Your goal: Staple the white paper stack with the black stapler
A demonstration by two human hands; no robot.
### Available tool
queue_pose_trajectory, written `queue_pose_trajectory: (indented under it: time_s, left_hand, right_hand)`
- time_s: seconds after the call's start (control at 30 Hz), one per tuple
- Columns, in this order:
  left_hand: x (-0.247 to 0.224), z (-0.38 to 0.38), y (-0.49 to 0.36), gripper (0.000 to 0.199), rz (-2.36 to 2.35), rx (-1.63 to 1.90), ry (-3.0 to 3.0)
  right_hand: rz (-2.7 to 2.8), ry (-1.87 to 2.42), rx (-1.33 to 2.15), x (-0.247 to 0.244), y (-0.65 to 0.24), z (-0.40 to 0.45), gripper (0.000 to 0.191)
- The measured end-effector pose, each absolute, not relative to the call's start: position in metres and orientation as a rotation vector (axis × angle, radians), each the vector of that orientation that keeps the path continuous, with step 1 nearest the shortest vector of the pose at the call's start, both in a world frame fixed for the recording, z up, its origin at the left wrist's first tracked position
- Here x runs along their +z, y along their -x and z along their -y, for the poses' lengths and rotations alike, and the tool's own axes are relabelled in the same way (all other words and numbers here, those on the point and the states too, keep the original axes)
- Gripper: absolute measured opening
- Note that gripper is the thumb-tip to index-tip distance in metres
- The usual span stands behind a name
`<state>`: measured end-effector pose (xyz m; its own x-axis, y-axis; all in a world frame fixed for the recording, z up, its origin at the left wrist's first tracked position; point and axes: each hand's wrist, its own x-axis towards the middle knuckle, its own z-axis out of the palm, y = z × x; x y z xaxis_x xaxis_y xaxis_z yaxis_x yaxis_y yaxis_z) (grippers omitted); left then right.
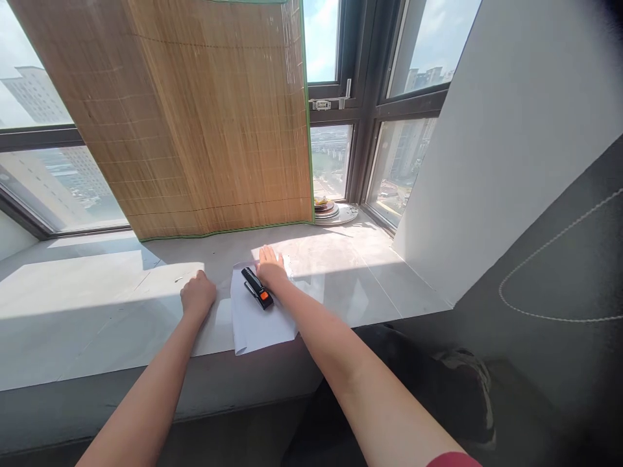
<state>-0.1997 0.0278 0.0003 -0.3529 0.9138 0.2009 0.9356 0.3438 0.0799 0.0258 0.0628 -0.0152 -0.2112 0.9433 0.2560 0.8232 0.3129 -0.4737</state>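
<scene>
A black stapler (257,288) with an orange patch at its near end lies on white paper (265,331) on the window sill. My right hand (271,267) rests flat on the far part of the paper, fingers stretched out, just beside the stapler's right side. To the left of the paper, my left hand (198,295) is curled into a fist on the sill. Its fingertips are turned away from view, and nothing shows sticking out of it. The paper's near edge reaches the front edge of the sill.
A bamboo blind (219,130) hangs behind the sill (121,331). Stacked plates (331,211) stand in the window corner. A small pale scrap (178,279) lies left of my fist. A white beaded cord (535,316) hangs at right. My dark-clad leg (389,383) is below the sill.
</scene>
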Motion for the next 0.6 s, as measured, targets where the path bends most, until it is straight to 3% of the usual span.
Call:
queue_pose_trajectory:
  time_s: [0.27,0.6]
  left_hand:
    - [-0.001,-0.030,0.203,0.039,2.492,-0.286,1.725]
    - [0.000,-0.029,0.205,0.031,2.455,-0.491,1.754]
  right_hand:
    - [2.455,1.194,0.292,-0.017,-0.059,-0.038,0.025]
    - [2.375,1.219,0.399,-0.012,-0.148,-0.026,0.024]
